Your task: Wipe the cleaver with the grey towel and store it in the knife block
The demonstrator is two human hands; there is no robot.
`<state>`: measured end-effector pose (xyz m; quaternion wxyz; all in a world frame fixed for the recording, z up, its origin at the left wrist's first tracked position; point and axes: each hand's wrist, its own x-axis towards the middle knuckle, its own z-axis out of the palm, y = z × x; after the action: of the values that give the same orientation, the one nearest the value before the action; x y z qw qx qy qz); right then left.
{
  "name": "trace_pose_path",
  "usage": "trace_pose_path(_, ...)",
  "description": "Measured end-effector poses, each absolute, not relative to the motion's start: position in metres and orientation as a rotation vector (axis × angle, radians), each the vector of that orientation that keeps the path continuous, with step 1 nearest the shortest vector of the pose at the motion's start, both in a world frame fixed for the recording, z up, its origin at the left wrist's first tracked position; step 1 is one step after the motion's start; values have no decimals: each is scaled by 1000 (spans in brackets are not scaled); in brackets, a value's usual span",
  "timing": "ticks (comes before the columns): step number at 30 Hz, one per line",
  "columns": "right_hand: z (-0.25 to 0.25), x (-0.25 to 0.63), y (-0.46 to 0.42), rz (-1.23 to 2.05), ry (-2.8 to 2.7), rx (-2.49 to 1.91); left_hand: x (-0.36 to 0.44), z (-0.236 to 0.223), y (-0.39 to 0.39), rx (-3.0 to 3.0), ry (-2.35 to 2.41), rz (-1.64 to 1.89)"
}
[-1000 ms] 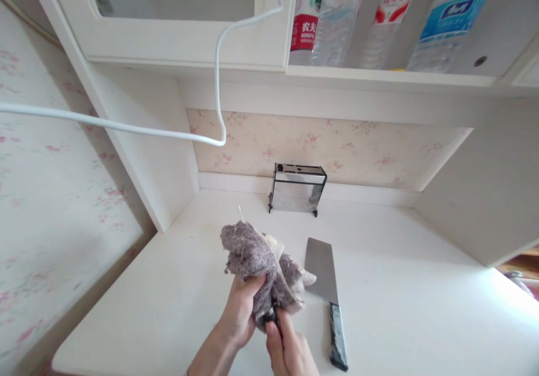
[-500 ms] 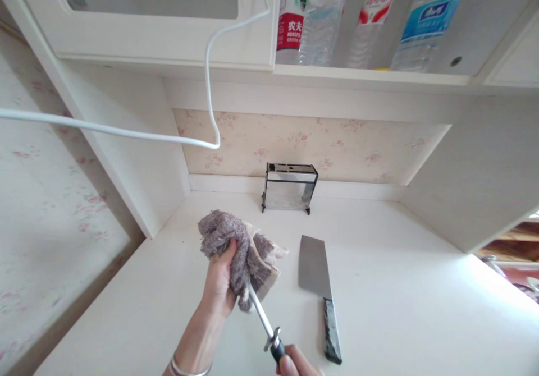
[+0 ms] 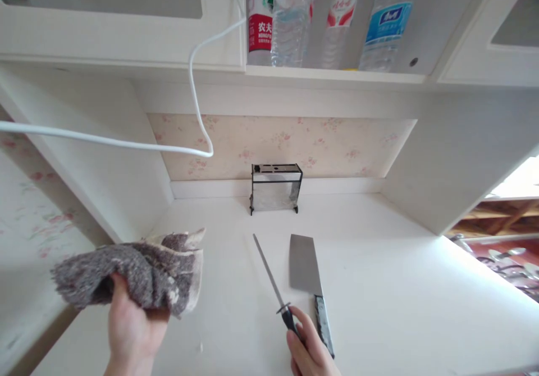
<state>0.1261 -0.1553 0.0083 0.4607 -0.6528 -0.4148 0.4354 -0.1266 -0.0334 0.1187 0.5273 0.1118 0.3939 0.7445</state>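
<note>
Fingers (image 3: 305, 322) on one rod (image 3: 275, 286), one cloth (image 3: 143, 272); perhaps four bottles (image 3: 290, 28) above

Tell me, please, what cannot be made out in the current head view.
In the head view:
- Handle end of the rod: hidden by the right grip.
- Most fingers of the left grip: hidden by the cloth.
- Tops of the bottles: cut off by the top edge.
- Far-right items: too small and blurred to name.
</note>
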Motion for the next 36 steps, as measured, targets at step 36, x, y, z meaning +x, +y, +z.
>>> trace_pose_path(36, 43, 117, -124, 595, -2067, -1896, -94, 32, -67, 330, 437, 1031)
